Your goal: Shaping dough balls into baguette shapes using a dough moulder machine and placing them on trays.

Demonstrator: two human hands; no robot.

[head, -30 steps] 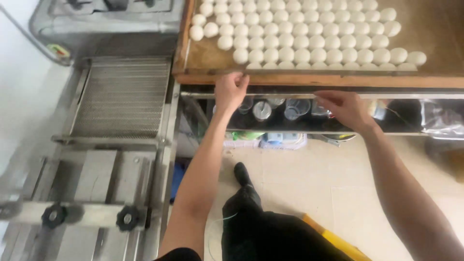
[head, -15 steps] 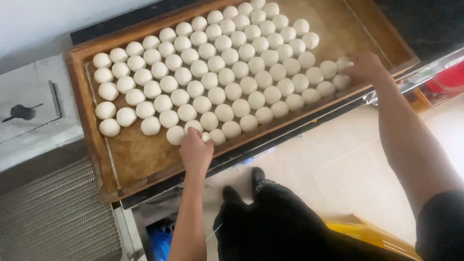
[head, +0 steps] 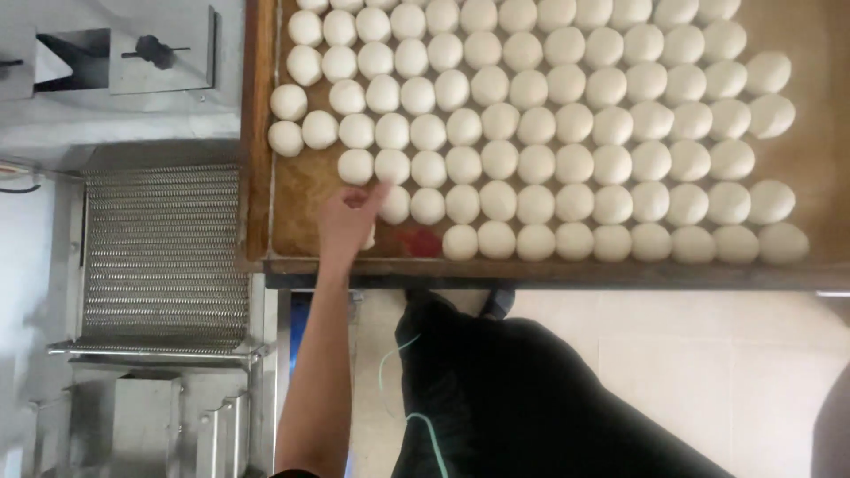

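A wooden tray (head: 257,133) holds several rows of round white dough balls (head: 536,164). My left hand (head: 347,223) reaches onto the tray's near left part, at the left end of the front rows. Its fingers are curled over one dough ball (head: 369,235), of which only a white edge shows under the palm. The fingertips touch the neighbouring ball (head: 392,204). A small red mark (head: 425,241) lies on the tray just right of the hand. My right hand is out of the picture.
A wire-mesh conveyor belt (head: 164,257) of a steel machine (head: 133,425) stands left of the tray. Metal housing with a black knob (head: 158,51) sits at the upper left. My dark trousers (head: 531,398) and a beige floor (head: 708,354) lie below the tray's front edge.
The view has swung closer over the tray. My left hand stays at the front left of the dough rows. My right hand, which held the tray's right side, has left the picture.
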